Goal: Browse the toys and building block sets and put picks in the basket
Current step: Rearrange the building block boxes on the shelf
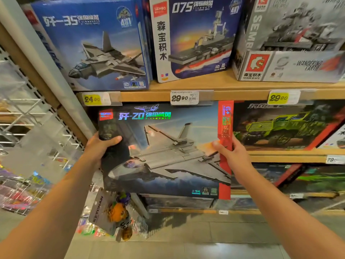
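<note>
Left hand [99, 146], right hand [230, 153]: each grip clamped on SEMBO jet box [164, 146], "6+", "1:54".

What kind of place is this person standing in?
Most likely a shop's toy aisle: wooden shelves stacked with boxed building block sets, price tags along the shelf edges, and a fighter jet set box held in both hands.

body: two bare forearms | left grip [100, 146]: no glove, no ring | right grip [230, 152]: likewise bare
</note>
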